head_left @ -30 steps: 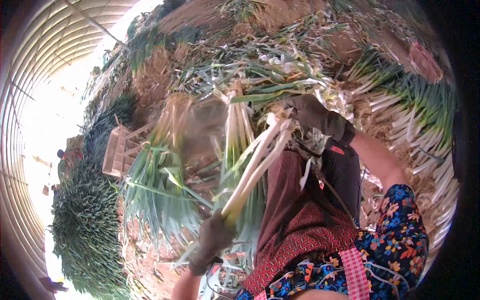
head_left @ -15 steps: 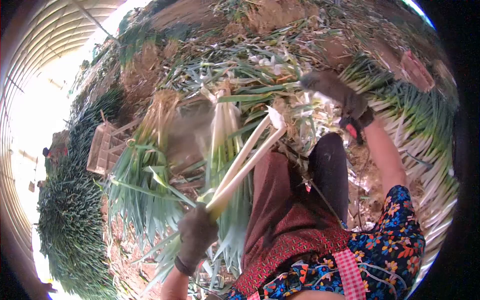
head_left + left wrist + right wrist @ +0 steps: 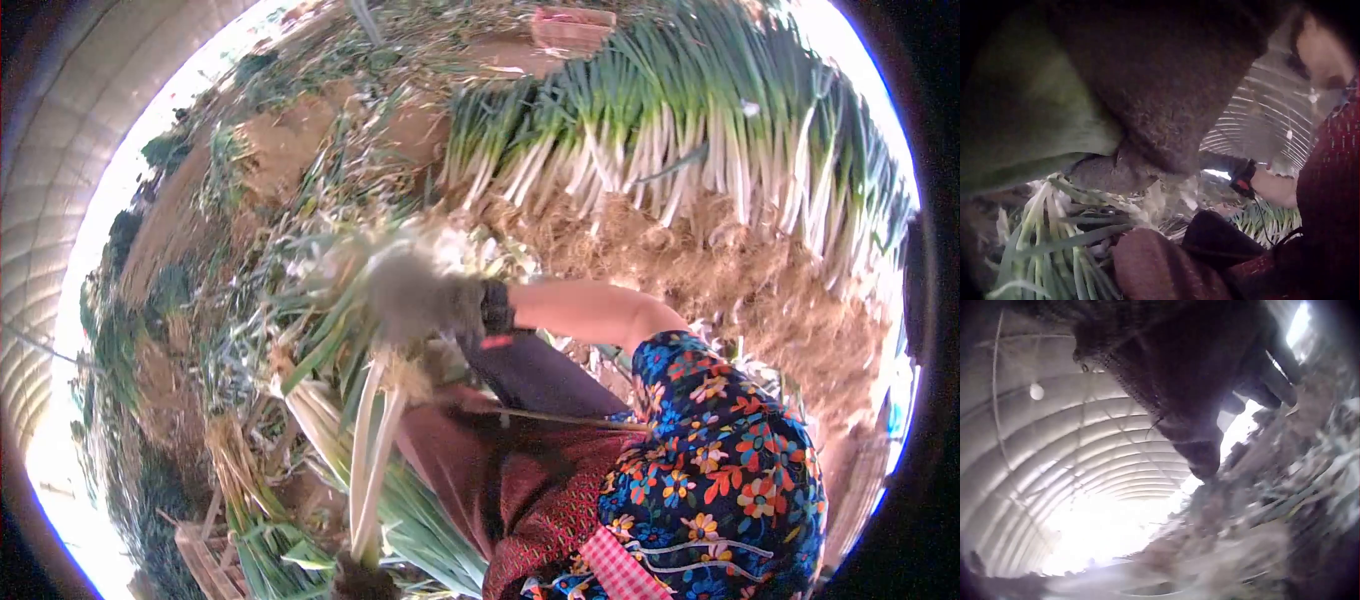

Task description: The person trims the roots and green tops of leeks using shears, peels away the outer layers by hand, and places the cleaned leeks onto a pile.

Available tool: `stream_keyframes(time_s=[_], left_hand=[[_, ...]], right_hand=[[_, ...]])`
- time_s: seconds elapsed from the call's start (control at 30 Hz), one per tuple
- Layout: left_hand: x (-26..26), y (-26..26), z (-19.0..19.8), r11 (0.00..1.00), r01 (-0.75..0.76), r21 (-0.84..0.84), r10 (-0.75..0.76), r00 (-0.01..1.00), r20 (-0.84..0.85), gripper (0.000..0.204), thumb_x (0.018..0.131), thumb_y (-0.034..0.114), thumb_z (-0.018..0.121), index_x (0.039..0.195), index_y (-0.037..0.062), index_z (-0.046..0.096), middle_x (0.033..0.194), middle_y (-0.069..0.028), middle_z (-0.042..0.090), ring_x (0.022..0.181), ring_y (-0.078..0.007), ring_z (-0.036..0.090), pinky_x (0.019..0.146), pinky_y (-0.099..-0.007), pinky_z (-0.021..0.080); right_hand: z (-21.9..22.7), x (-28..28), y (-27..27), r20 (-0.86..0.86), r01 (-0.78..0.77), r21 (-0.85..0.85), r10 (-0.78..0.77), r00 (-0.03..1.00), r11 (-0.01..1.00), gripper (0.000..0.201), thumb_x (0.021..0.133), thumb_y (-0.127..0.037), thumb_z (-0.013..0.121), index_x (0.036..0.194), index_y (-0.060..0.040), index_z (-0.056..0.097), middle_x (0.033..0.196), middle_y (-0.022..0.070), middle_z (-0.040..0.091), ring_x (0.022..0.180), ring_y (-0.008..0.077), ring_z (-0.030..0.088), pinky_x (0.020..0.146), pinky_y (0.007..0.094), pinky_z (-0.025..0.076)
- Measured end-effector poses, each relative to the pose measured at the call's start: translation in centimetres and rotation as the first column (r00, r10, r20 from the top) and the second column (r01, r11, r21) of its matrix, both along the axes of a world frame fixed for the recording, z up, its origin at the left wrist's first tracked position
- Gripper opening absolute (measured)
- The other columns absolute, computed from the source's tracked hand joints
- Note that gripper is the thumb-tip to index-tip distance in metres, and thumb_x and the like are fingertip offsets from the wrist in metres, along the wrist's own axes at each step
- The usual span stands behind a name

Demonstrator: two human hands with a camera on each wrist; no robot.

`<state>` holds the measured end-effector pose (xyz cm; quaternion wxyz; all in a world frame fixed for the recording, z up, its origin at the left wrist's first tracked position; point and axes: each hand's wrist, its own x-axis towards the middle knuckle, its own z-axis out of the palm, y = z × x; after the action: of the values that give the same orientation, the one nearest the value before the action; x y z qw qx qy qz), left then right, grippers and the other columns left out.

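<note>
Holding two long green onions (image 3: 368,470) upright over the lap, the gloved left hand (image 3: 360,580) grips them low on the stalks at the bottom edge of the head view, where only the top of the glove shows. The white shanks rise from it to root tufts just below the gloved right hand (image 3: 412,290), which is blurred at the root end, so I cannot tell whether its fingers are spread or curled, or whether they have hold of roots or loose skin. The right wrist view shows only the dark glove (image 3: 1191,381) against the tunnel roof and does not settle it. In the left wrist view the glove (image 3: 1166,94) fills the frame, closed round a green stalk (image 3: 1029,137), with loose leaves (image 3: 1054,237) below. Judgement: stripping at the root end goes best if the left hand keeps a firm hold on the stalks while the right pulls along the shank rather than across it, so that the white part is not snapped or bruised. The stalks should stay clear of the red patterned apron (image 3: 540,490). Stacked cleaned onions (image 3: 690,130) lie well apart beyond the straw-like trimmings (image 3: 700,260); discarded leaves (image 3: 300,300) lie near the right hand.
</note>
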<state>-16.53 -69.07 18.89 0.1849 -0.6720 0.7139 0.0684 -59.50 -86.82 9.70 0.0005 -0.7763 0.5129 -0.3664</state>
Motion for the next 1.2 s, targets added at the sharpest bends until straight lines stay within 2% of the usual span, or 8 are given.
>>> stream_keyframes(time_s=[0.13, 0.23, 0.47, 0.67, 0.77, 0.97, 1.13, 1.2], left_hand=[[-0.9, -4.0, 2.2, 0.973, 0.224, -0.058, -0.218, 0.971, 0.096, 0.053, 0.085, 0.03, 0.066, 0.133, 0.0115, 0.055, 0.124, -0.019, 0.062, 0.112, -0.0341, 0.06, 0.091, -0.0519, 0.048], [-2.7, -7.0, 5.2, 0.887, 0.434, -0.158, -0.395, 0.891, 0.224, 0.053, 0.086, 0.031, 0.066, 0.134, 0.0103, 0.055, 0.129, -0.019, 0.06, 0.118, -0.0337, 0.058, 0.095, -0.0528, 0.047], [-12.7, -11.3, 13.5, 0.197, 0.847, -0.494, -0.556, 0.511, 0.656, 0.04, 0.085, 0.01, 0.061, 0.124, 0.0077, 0.062, 0.109, -0.024, 0.062, 0.113, -0.0369, 0.061, 0.099, -0.0545, 0.046], [-20.2, -8.6, 18.1, -0.179, 0.672, -0.718, -0.621, 0.489, 0.612, 0.035, 0.093, 0.032, 0.057, 0.12, 0.0102, 0.066, 0.122, -0.0176, 0.058, 0.123, -0.039, 0.053, 0.108, -0.0583, 0.035], [-17.3, -8.8, 14.8, -0.07, 0.645, -0.761, -0.714, 0.5, 0.49, 0.037, 0.097, 0.035, 0.054, 0.122, 0.0103, 0.065, 0.128, -0.0173, 0.057, 0.124, -0.04, 0.052, 0.11, -0.059, 0.032], [-2.2, -11.0, 0.7, 0.607, 0.429, -0.669, -0.585, 0.811, -0.011, 0.044, 0.091, 0.034, 0.064, 0.125, 0.0071, 0.061, 0.138, -0.0181, 0.052, 0.13, -0.0356, 0.045, 0.112, -0.0518, 0.029], [10.0, -11.6, -17.9, 0.856, -0.038, -0.515, -0.322, 0.741, -0.589, 0.034, 0.082, 0.017, 0.074, 0.112, 0.0035, 0.066, 0.107, -0.0177, 0.066, 0.096, -0.0332, 0.064, 0.086, -0.0436, 0.051], [7.7, -10.6, -16.6, 0.897, -0.166, -0.41, -0.192, 0.689, -0.699, 0.03, 0.082, 0.016, 0.072, 0.109, 0.0041, 0.067, 0.096, -0.0175, 0.068, 0.087, -0.0327, 0.066, 0.08, -0.0427, 0.053]], right_hand=[[1.7, 12.1, 4.9, 0.165, -0.594, -0.325, 0.663, 0.73, 0.735, 0.055, 0.071, -0.043, 0.076, 0.106, -0.0038, 0.063, 0.092, 0.0162, 0.065, 0.087, 0.0368, 0.06, 0.084, 0.048, 0.049], [4.4, 15.3, 7.2, -0.237, -0.395, -0.082, 0.367, 0.899, 0.915, 0.052, 0.069, -0.036, 0.073, 0.109, -0.0046, 0.062, 0.084, 0.0136, 0.065, 0.076, 0.0351, 0.064, 0.069, 0.048, 0.051], [0.9, 13.6, 3.8, 0.202, -0.031, -0.42, 0.127, 0.971, 0.907, 0.05, 0.073, -0.011, 0.067, 0.12, -0.0035, 0.057, 0.091, 0.01, 0.067, 0.072, 0.0277, 0.068, 0.061, 0.0433, 0.055], [7.8, 1.8, 3.3, 0.598, 0.333, -0.172, -0.17, 0.783, 0.927, 0.061, 0.073, -0.028, 0.075, 0.129, -0.0114, 0.057, 0.099, 0.0103, 0.07, 0.074, 0.0232, 0.07, 0.065, 0.0343, 0.059], [9.8, -7.0, 3.4, 0.662, 0.541, -0.125, -0.336, 0.669, 0.831, 0.06, 0.075, -0.028, 0.075, 0.13, -0.0104, 0.058, 0.102, 0.0106, 0.07, 0.08, 0.0237, 0.07, 0.071, 0.0342, 0.058], [3.0, -22.6, 2.3, 0.501, 0.665, 0.086, -0.609, 0.615, 0.742, 0.05, 0.082, -0.023, 0.07, 0.129, -0.0092, 0.06, 0.106, 0.01, 0.07, 0.089, 0.0239, 0.069, 0.079, 0.0346, 0.056], [-2.6, -20.3, 3.8, 0.473, 0.411, 0.366, -0.547, 0.691, 0.835, 0.043, 0.087, -0.02, 0.067, 0.128, -0.0081, 0.061, 0.109, 0.0094, 0.07, 0.097, 0.0239, 0.067, 0.085, 0.0349, 0.054], [-2.3, -15.5, 5.7, 0.489, 0.247, 0.479, -0.489, 0.722, 0.843, 0.04, 0.09, -0.018, 0.065, 0.128, -0.0077, 0.061, 0.111, 0.0092, 0.069, 0.1, 0.024, 0.067, 0.088, 0.0351, 0.053]])
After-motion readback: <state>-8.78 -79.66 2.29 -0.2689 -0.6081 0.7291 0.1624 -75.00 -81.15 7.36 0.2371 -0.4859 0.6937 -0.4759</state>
